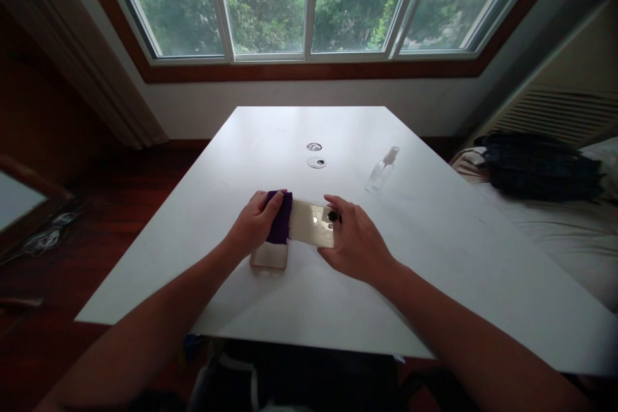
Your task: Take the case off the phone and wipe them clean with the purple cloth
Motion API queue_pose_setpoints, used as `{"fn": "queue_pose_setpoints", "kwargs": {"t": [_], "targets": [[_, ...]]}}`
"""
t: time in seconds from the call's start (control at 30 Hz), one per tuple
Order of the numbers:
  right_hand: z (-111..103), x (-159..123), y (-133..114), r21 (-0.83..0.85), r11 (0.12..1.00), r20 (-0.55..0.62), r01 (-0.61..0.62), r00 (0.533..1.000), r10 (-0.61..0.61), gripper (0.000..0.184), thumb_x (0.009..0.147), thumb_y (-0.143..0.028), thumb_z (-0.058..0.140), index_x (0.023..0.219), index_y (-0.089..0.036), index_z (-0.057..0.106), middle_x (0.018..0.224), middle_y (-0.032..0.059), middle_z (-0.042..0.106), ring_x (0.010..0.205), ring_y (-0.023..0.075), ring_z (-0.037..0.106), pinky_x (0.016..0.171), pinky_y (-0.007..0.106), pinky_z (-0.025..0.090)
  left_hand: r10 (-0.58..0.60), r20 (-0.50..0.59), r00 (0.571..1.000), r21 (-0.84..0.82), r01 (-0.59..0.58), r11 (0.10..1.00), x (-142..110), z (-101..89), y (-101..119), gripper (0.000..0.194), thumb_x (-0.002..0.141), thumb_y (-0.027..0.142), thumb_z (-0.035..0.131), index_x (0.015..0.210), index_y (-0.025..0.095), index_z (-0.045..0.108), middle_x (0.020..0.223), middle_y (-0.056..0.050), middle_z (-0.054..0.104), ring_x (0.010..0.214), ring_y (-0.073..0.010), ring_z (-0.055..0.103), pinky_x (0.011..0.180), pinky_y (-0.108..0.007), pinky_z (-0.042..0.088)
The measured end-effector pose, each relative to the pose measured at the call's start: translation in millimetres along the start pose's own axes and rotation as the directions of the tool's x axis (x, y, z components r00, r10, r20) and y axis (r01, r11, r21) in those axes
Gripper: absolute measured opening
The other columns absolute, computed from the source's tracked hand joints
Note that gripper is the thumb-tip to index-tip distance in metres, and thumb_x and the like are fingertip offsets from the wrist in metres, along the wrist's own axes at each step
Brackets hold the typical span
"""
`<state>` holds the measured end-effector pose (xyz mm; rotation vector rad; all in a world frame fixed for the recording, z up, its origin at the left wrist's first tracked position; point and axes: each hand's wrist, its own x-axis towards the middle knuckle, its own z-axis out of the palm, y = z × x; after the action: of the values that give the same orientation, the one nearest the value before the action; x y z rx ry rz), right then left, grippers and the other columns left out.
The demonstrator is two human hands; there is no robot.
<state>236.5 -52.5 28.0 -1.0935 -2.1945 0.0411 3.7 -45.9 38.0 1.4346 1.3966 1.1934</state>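
My right hand (357, 241) grips a pale gold smartphone (311, 222) by its camera end, with the shiny back facing up. The phone is held sideways above the white table. A folded purple cloth (280, 222) is pinched in my left hand (255, 222), thumb on top, and covers the phone's left end. Under the cloth and left hand, a second flat, pinkish-gold item shaped like a phone (269, 256) lies on the table; its upper part is hidden, so I cannot tell exactly what it is.
On the white table (232, 302), a clear spray bottle (381, 172) stands to the right. Two flat round pieces, one patterned (314, 147) and one pale with a dark spot (315, 163), lie farther back. A dark bag (538, 167) rests on a bed at right. Windows are ahead.
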Motion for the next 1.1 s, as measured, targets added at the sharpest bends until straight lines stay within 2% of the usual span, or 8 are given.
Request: {"fn": "queue_pose_setpoints", "kwargs": {"t": [0.13, 0.27, 0.37, 0.6, 0.67, 0.77, 0.93, 1.1], "targets": [[0.2, -0.1, -0.6, 0.009, 1.000, -0.014, 0.006, 1.000, -0.006, 0.084, 0.068, -0.018, 0.070, 0.144, -0.021, 0.034, 0.123, 0.0147, 0.061, 0.101, 0.0339, 0.060, 0.089, 0.050, 0.052, 0.206, -0.066, 0.976, 0.256, -0.183, 0.949, 1.6, -3.1, -3.4, 0.047, 0.096, 0.052, 0.053, 0.129, 0.022, 0.067, 0.122, -0.011, 0.063, 0.122, -0.0271, 0.052, 0.110, -0.041, 0.036], [0.2, 0.0, -2.4, 0.024, 0.999, -0.004, -0.036, 0.999, 0.036, 0.084, 0.067, -0.019, 0.070, 0.143, -0.020, 0.035, 0.121, 0.0150, 0.062, 0.103, 0.0338, 0.061, 0.089, 0.049, 0.053, 0.345, -0.123, 0.931, 0.363, -0.282, 0.888, -1.3, -4.7, -1.0, 0.059, 0.094, 0.047, 0.060, 0.145, 0.020, 0.048, 0.145, -0.014, 0.050, 0.138, -0.0290, 0.041, 0.116, -0.046, 0.029], [1.3, -0.2, -5.1, 0.080, 0.991, 0.029, -0.103, 0.995, 0.101, 0.087, 0.065, -0.019, 0.071, 0.144, -0.020, 0.035, 0.121, 0.0146, 0.061, 0.104, 0.0327, 0.061, 0.089, 0.047, 0.053, 0.406, -0.161, 0.899, 0.348, -0.334, 0.876, -4.7, -4.9, 4.2, 0.061, 0.091, 0.042, 0.065, 0.145, 0.021, 0.044, 0.146, -0.015, 0.049, 0.136, -0.0283, 0.045, 0.115, -0.045, 0.033], [6.1, -1.4, -6.8, 0.205, 0.953, 0.096, -0.222, 0.974, 0.206, 0.091, 0.064, -0.018, 0.071, 0.145, -0.024, 0.032, 0.119, 0.0119, 0.062, 0.097, 0.0294, 0.065, 0.080, 0.042, 0.053, 0.462, -0.261, 0.848, 0.267, -0.396, 0.879, -9.6, -8.2, 17.1, 0.034, 0.094, 0.038, 0.060, 0.124, 0.021, 0.058, 0.128, -0.010, 0.059, 0.115, -0.0231, 0.057, 0.102, -0.036, 0.044], [6.4, -1.3, -5.0, 0.210, 0.945, 0.104, -0.251, 0.967, 0.234, 0.091, 0.064, -0.019, 0.071, 0.145, -0.025, 0.031, 0.118, 0.0112, 0.062, 0.095, 0.0287, 0.065, 0.077, 0.040, 0.053, 0.423, -0.314, 0.850, 0.238, -0.361, 0.902, -9.2, -10.2, 18.3, 0.027, 0.093, 0.039, 0.062, 0.113, 0.021, 0.061, 0.113, -0.008, 0.063, 0.100, -0.0204, 0.059, 0.092, -0.032, 0.046], [6.3, -0.9, -1.2, 0.218, 0.929, 0.102, -0.298, 0.954, 0.282, 0.090, 0.064, -0.020, 0.071, 0.144, -0.026, 0.031, 0.116, 0.0101, 0.062, 0.091, 0.0273, 0.065, 0.075, 0.039, 0.053, 0.290, -0.298, 0.909, 0.122, -0.265, 0.957, -6.6, -11.0, 15.2, 0.025, 0.091, 0.042, 0.064, 0.104, 0.020, 0.064, 0.092, -0.004, 0.064, 0.081, -0.0164, 0.058, 0.075, -0.027, 0.047], [6.9, -0.2, 3.8, 0.233, 0.916, 0.095, -0.328, 0.945, 0.314, 0.090, 0.064, -0.020, 0.070, 0.144, -0.026, 0.030, 0.114, 0.0098, 0.062, 0.088, 0.0268, 0.065, 0.073, 0.038, 0.053, 0.026, -0.102, 0.994, -0.175, -0.044, 0.984, 0.0, -5.3, 5.0, 0.044, 0.085, 0.049, 0.071, 0.114, 0.016, 0.066, 0.097, -0.006, 0.069, 0.079, -0.0163, 0.064, 0.065, -0.025, 0.052], [6.7, -0.2, 2.4, 0.161, 0.946, 0.074, -0.280, 0.960, 0.271, 0.090, 0.064, -0.019, 0.071, 0.145, -0.024, 0.031, 0.118, 0.0119, 0.062, 0.096, 0.0298, 0.065, 0.080, 0.042, 0.054, -0.170, 0.089, 0.981, -0.409, 0.192, 0.892, 1.2, -0.7, 5.4, 0.049, 0.082, 0.040, 0.078, 0.120, 0.012, 0.066, 0.101, -0.011, 0.074, 0.083, -0.0187, 0.069, 0.072, -0.030, 0.059]]}}
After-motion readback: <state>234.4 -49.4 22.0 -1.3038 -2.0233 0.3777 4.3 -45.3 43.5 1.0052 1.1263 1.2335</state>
